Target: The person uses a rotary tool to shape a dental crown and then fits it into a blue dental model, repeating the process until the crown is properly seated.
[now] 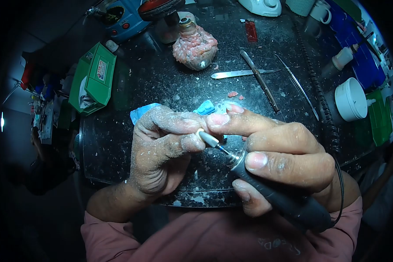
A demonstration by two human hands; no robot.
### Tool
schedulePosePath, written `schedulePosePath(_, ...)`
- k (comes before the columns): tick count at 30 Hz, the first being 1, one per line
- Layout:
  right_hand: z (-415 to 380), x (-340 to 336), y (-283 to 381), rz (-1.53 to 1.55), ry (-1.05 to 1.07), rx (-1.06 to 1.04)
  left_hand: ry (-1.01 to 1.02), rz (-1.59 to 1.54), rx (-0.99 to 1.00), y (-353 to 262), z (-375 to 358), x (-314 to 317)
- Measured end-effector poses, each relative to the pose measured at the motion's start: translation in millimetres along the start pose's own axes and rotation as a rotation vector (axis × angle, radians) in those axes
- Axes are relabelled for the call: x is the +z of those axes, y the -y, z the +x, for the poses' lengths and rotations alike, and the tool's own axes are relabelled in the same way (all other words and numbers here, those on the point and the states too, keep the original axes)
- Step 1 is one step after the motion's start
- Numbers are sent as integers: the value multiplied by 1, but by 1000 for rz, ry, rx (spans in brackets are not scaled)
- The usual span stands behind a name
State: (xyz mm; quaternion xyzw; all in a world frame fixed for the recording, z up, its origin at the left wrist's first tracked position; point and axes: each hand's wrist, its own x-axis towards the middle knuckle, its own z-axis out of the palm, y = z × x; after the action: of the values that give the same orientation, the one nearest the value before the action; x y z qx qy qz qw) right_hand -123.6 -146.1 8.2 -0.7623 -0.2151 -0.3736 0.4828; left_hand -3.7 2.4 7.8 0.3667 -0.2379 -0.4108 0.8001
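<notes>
My left hand point(159, 148), dusted with pale powder, pinches a small cream-coloured tooth-like piece point(199, 132) between thumb and fingertip; the fingers hide most of it. My right hand point(288, 153) wraps round a black rotary handpiece point(279, 196) with a cord at its rear. The handpiece's grey tapered grinding bit point(208, 139) points left, its tip against or very close to the small piece. The right index fingertip rests by the left fingers. Just beyond the hands lie a blue lump point(205, 108) and a flat blue piece point(143, 112), partly hidden by my left hand.
A wax-smeared burner point(195, 48) stands at the back of the dark bench point(153, 83). Right of it lie a metal knife point(236, 74), a brown-handled tool point(262, 83) and a thin probe point(298, 85). A green bin point(105, 89) is left, a white tub point(351, 100) right.
</notes>
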Motion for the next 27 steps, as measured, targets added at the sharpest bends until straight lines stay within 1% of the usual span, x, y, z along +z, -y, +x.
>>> schedulePosePath(3, -1, -1, 0, 30, -4, 1, 34, 9, -6, -1, -1, -1)
schedulePosePath(6, -1, 1, 0, 40, -22, 2, 10, 11, 4, 0, -1, 1)
schedulePosePath(9, -2, 0, 0, 55, -30, 6, 32, 11, 5, 0, -1, -2)
schedulePosePath(12, -2, 0, 0, 62, -3, 13, 25, 7, 4, 0, 0, 1)
schedulePosePath(15, -1, 0, -1, 62, -15, 3, 53, -7, 0, 0, 0, 0)
schedulePosePath(19, 0, 2, -2, 16, -23, -5, 33, -3, 10, 2, 1, -3)
schedulePosePath(21, 2, 2, -4, -5, -1, -15, 96, -247, 22, 6, 2, -14)
schedulePosePath(24, -2, 2, -8, 24, -3, -57, 100, -254, 11, 5, 2, -12)
schedulePosePath(27, -1, 3, -6, 5, -24, -32, 79, -242, 7, 5, 1, -13)
